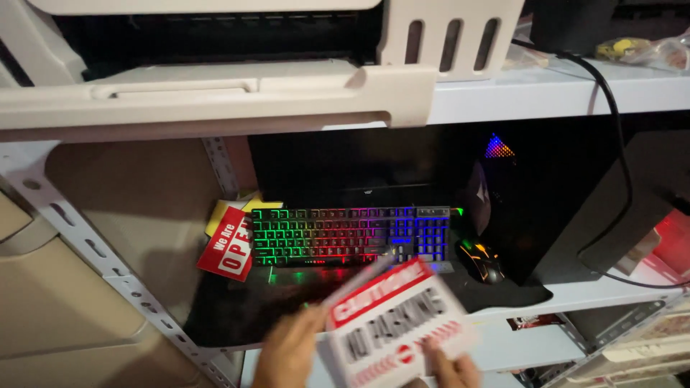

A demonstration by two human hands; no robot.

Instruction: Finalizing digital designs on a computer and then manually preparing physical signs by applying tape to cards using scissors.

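Both my hands hold a white plastic sign [394, 332] with a red band and black lettering, blurred by motion, low in the view. My left hand [287, 352] grips its left edge and my right hand [449, 370] its lower right corner. Behind the sign, on a shelf, lies a keyboard [350, 235] lit in rainbow colours, with a glowing mouse [480, 260] to its right on a black mat [237, 309].
A red and white sign [230, 244] leans at the keyboard's left over a yellow sheet. A beige printer [215, 86] sits on the white shelf [546, 93] above. A black computer case [532, 194] stands at right, with a black cable [618, 144] hanging down.
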